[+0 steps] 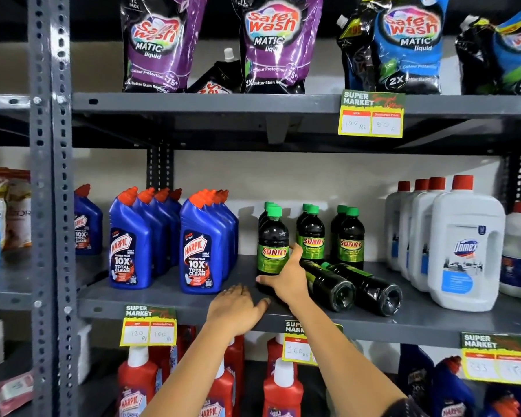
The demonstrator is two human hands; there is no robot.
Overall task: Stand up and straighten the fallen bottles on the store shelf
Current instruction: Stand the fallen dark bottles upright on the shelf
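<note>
Two bare forearms reached up from the bottom edge, the person otherwise out of frame. The left hand (236, 302) rested palm down on the front of the grey middle shelf (169, 299), fingers loosely spread and holding nothing. The right hand (286, 278) wrapped the base of an upright Sunny bottle (272, 245), thumb at the left, fingers hidden behind it. Just right of that hand, two fallen Sunny bottles (358, 284) lay side by side and touching, long axes running front to back, round bases toward the camera, green caps toward the back and angled left; the hand covered the nearer one's neck. Behind them stood two short rows of Sunny bottles (331, 236), at least two deep, the rear ones mostly hidden. Blue Harpic bottles (199, 251) stood at left, white Domex jugs (463, 248) at right.
</note>
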